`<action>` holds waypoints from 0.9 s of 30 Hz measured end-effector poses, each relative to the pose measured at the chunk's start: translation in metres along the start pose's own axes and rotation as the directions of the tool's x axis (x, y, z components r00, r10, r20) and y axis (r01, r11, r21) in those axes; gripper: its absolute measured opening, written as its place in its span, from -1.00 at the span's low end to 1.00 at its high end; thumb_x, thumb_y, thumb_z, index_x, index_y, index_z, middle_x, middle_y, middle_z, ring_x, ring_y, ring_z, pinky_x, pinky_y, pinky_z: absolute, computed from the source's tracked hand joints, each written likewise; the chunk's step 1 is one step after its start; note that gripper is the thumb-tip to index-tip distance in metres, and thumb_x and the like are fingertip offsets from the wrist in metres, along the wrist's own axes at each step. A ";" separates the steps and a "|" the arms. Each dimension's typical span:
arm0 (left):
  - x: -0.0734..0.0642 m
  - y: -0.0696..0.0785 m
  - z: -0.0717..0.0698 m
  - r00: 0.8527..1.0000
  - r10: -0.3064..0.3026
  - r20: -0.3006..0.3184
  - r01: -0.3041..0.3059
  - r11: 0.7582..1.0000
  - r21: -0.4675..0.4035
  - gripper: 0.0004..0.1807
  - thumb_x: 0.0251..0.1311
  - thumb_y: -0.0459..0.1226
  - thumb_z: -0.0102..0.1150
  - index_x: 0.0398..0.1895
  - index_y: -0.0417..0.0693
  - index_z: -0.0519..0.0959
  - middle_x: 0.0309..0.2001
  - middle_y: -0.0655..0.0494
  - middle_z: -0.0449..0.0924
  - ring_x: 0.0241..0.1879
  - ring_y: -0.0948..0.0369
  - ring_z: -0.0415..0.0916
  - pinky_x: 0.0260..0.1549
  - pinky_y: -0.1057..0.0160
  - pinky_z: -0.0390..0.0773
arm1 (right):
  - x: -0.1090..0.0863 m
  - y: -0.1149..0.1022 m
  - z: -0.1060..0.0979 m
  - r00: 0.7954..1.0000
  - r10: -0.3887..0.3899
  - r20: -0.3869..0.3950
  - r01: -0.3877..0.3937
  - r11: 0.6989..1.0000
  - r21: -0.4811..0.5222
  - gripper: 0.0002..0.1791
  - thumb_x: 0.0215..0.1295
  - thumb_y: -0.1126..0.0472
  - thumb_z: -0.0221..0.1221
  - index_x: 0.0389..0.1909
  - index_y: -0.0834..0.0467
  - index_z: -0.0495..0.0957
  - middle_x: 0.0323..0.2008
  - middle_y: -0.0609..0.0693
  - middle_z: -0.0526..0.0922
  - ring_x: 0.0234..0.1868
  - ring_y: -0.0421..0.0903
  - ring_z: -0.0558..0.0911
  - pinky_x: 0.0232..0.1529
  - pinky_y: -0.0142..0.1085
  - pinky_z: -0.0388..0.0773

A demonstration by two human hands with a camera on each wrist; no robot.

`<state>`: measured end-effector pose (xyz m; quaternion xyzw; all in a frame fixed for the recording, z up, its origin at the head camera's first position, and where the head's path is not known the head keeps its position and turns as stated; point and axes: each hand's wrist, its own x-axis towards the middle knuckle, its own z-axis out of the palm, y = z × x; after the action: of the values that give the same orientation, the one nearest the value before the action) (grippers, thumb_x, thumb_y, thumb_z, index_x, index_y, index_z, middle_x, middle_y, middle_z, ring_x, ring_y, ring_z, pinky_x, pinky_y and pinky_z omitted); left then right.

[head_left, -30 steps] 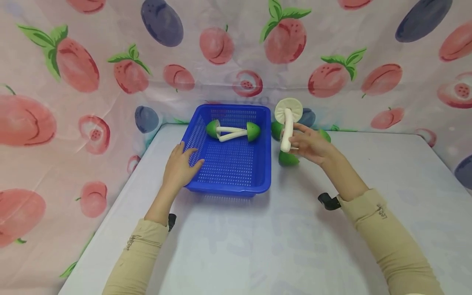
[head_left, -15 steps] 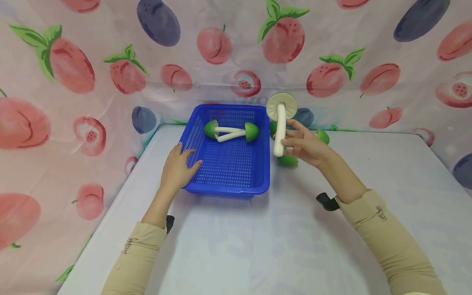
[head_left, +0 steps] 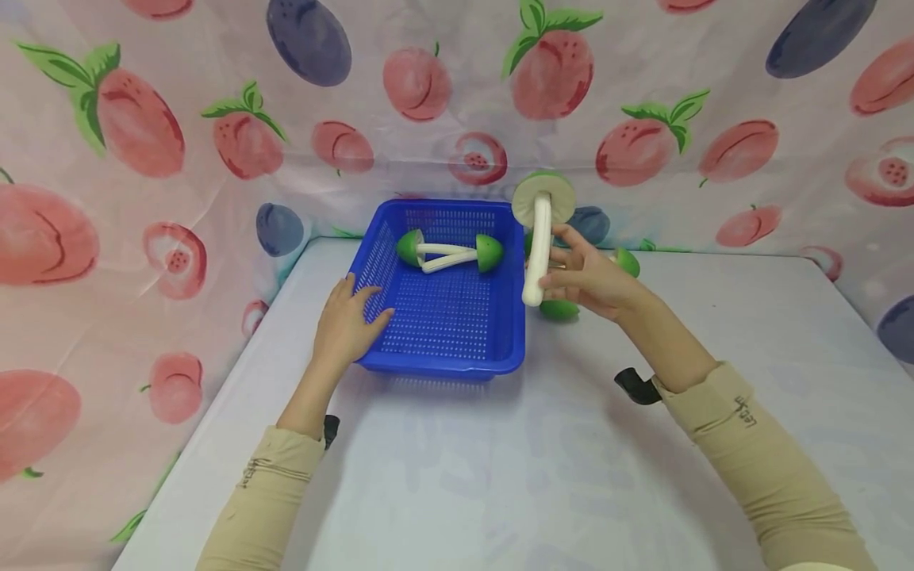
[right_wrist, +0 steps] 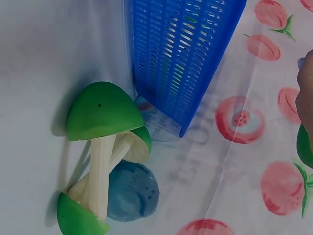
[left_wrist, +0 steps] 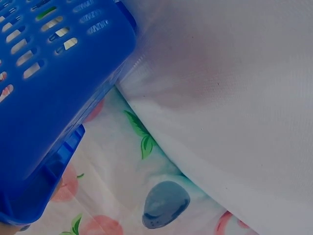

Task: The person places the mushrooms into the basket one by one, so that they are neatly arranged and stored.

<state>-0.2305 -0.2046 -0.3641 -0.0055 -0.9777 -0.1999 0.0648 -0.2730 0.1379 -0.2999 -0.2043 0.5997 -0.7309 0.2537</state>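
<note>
My right hand pinches a toy mushroom by its white stem, raised beside the right rim of a blue plastic basket. The cap points up and back, its pale underside facing me. My left hand rests on the basket's left rim, thumb and index finger spread over the inside. Two more toy mushrooms lie in the basket with their stems crossing. Other mushrooms are partly hidden behind my right hand; the right wrist view shows their green caps and white stems on the table.
The white table meets a fruit-print cloth at the back and left. Loose mushrooms, one with a green cap, lie just right of the basket. Black wrist-worn pieces jut out below both wrists.
My right hand has moved slightly left with the mushroom, bringing it from over the loose mushrooms to the basket's right rim. The left hand and the basket stay put.
</note>
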 end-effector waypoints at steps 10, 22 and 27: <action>-0.001 0.000 0.001 1.000 -0.002 -0.003 0.002 1.000 -0.003 -0.42 0.25 -0.03 0.07 0.25 -0.15 0.40 0.42 -0.37 0.01 0.44 -0.22 -0.10 0.37 -0.20 0.01 | 0.004 -0.003 0.002 0.997 0.018 -0.073 -0.031 0.982 -0.187 -0.34 0.22 0.54 0.02 0.22 -0.04 0.05 -0.10 -0.12 0.52 -0.22 -0.21 0.63 -0.19 -0.37 0.62; 0.000 0.000 -0.001 1.000 -0.007 0.002 0.007 1.000 -0.010 -0.42 0.25 -0.02 0.06 0.26 -0.15 0.39 0.42 -0.36 -0.01 0.45 -0.21 -0.12 0.38 -0.20 0.00 | 0.019 -0.011 0.010 0.999 0.025 0.035 -0.021 0.994 -0.110 -0.30 0.25 0.51 -0.03 0.31 0.00 -0.06 -0.16 -0.04 0.62 -0.20 -0.13 0.63 -0.14 -0.31 0.62; 0.001 0.000 -0.001 1.000 -0.014 0.008 0.014 1.000 -0.007 -0.42 0.25 -0.02 0.06 0.26 -0.14 0.39 0.43 -0.35 -0.01 0.45 -0.20 -0.12 0.38 -0.20 0.00 | 0.024 -0.015 0.018 0.997 0.056 0.051 -0.049 0.990 -0.136 -0.24 0.27 0.48 0.00 0.38 -0.01 -0.10 -0.07 0.01 0.60 -0.09 -0.11 0.62 -0.07 -0.26 0.60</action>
<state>-0.2313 -0.2054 -0.3629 0.0004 -0.9772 -0.2039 0.0595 -0.2825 0.1116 -0.2818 -0.2249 0.6456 -0.6761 0.2748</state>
